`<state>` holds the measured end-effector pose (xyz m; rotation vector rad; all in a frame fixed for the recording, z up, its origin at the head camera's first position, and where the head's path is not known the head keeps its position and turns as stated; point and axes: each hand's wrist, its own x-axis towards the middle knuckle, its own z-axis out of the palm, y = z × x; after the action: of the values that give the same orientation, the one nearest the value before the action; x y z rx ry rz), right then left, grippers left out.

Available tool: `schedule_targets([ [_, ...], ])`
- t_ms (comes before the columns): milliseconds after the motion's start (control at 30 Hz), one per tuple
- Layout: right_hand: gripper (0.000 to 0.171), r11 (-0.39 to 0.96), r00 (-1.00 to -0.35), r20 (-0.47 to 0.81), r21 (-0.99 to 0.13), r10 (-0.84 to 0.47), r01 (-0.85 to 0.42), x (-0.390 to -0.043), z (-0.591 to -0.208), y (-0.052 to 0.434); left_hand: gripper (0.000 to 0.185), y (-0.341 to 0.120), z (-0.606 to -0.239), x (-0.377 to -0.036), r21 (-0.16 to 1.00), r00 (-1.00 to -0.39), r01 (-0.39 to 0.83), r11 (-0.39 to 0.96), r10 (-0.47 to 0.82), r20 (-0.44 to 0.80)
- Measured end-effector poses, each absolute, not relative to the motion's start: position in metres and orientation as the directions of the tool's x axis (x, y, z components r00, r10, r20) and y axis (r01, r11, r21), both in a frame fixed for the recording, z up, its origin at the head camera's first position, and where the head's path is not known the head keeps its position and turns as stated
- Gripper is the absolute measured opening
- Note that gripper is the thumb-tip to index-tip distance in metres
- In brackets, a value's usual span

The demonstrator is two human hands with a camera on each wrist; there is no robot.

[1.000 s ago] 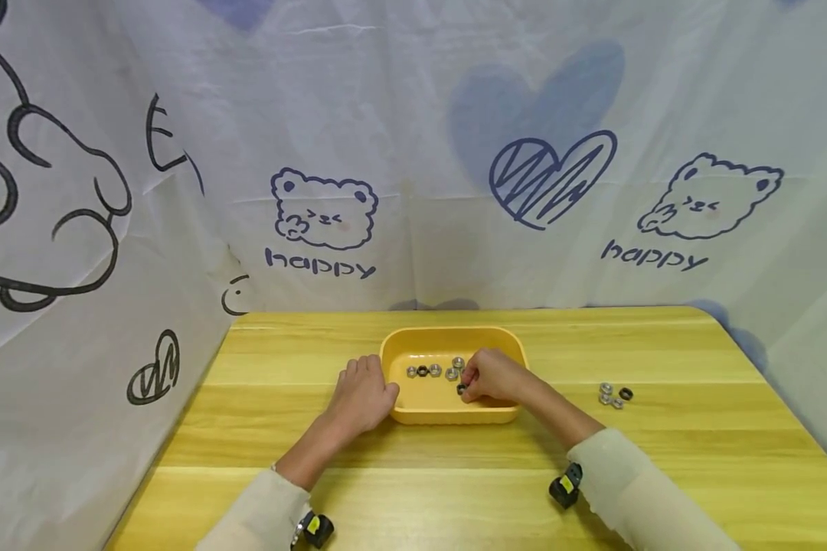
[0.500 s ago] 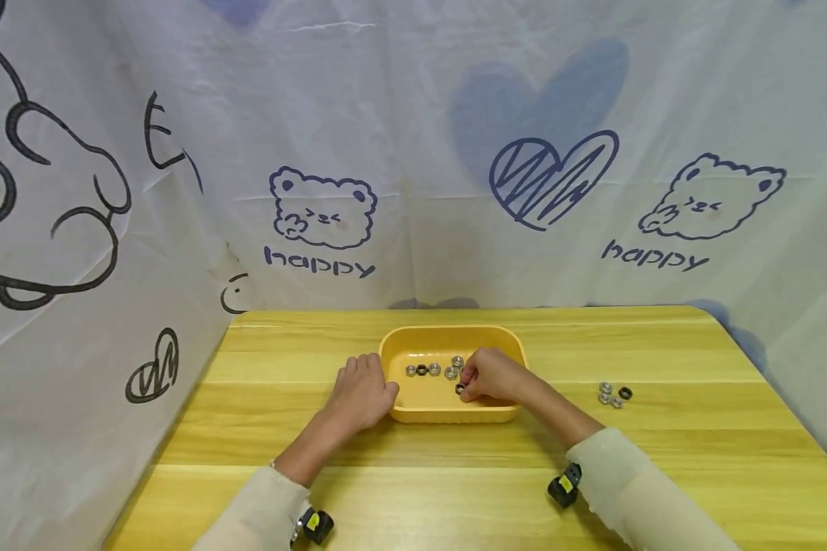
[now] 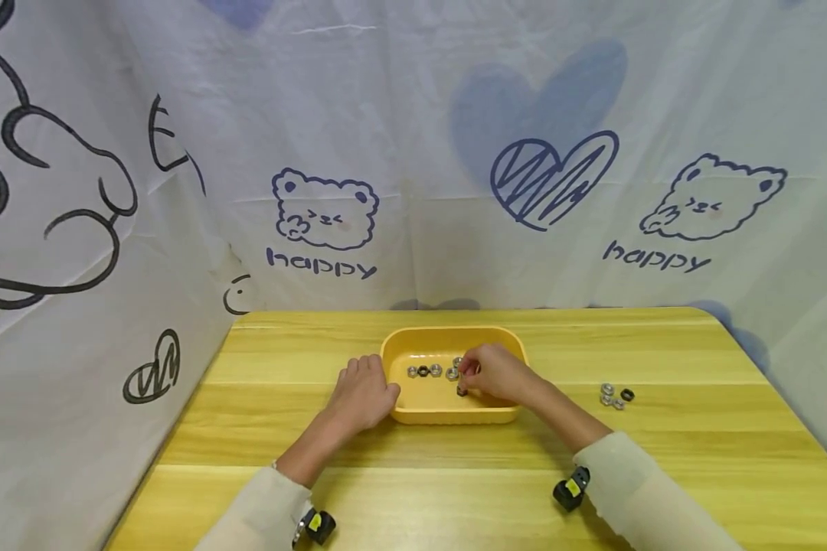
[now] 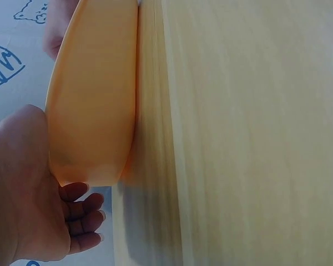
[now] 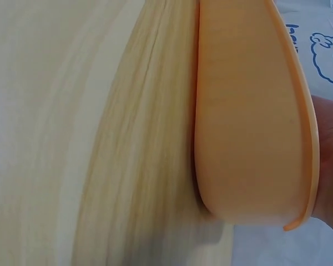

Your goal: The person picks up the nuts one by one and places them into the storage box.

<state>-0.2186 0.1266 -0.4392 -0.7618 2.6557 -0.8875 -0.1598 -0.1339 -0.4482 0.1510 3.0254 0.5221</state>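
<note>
white sheet backdrop (image 3: 427, 115) (creased, with blue hearts (image 3: 554, 184) and bears (image 3: 325, 208)) | yellow wood-grain table (image 3: 441, 482) | pale sheen across it

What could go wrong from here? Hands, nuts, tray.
1. The right hand works right at a small dark nut; it might slip or tip, and whether it is pinched is unclear.
2. Silver nuts sit close beside those fingers, so a sideways nudge could scatter them.
3. The left hand grips the end of the yellow tray; a tug could shift everything inside.
</note>
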Motion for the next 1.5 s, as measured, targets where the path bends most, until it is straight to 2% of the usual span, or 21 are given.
schedule_targets([
  [333,0.020,0.681,-0.842,0.025,-0.576,-0.539,-0.452,-0.219,-0.426,0.137,0.037,-0.136,-0.449,-0.161,0.364,-0.993,0.093,0.927,0.115,-0.040],
  [700,0.030,0.667,-0.868,0.153,-0.582,-0.472,-0.465,-0.213,-0.415,0.160,0.034,-0.135,-0.447,-0.162,0.360,-0.991,0.104,0.927,0.126,-0.039],
  [933,0.034,0.661,-0.885,0.174,-0.607,-0.431,-0.441,-0.207,-0.411,0.178,0.036,-0.135,-0.446,-0.159,0.380,-0.991,0.095,0.920,0.122,-0.047],
  [1167,0.034,0.674,-0.884,0.222,-0.579,-0.411,-0.459,-0.197,-0.410,0.200,0.037,-0.136,-0.447,-0.158,0.390,-0.992,0.089,0.916,0.117,-0.049],
  [1500,0.037,0.714,-0.916,0.211,-0.576,-0.340,-0.398,-0.185,-0.408,0.231,0.037,-0.138,-0.449,-0.156,0.384,-0.992,0.085,0.919,0.115,-0.054],
])
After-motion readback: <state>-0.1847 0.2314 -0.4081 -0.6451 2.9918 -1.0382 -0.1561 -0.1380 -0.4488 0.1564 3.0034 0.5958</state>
